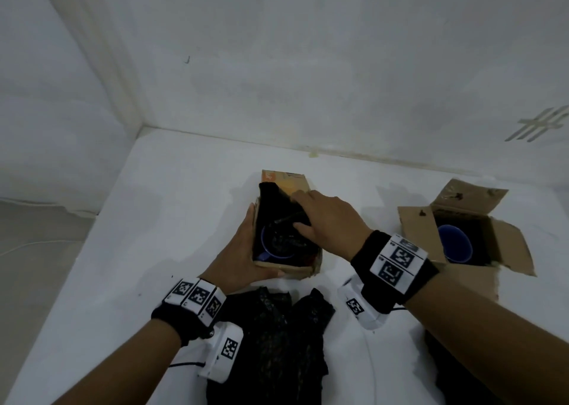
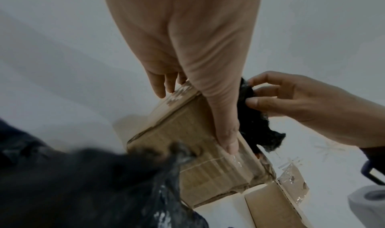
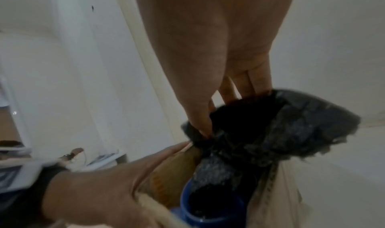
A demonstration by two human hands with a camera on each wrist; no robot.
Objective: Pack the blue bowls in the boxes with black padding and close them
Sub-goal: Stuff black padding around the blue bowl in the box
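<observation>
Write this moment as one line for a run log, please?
left hand: steadies middle box | right hand: tucks black padding over blue bowl | right box: open, bowl inside

White table (image 1: 129, 250) — two cardboard boxes (image 1: 308, 270) (image 1: 511, 244), loose black padding (image 1: 277, 343).

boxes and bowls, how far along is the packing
Done: both blue bowls sit in boxes, one in the right box, flaps open. In hand: left hand steadies the near box while right hand pushes black padding over its bowl. Left: loose padding still on the table; both boxes unclosed.
</observation>
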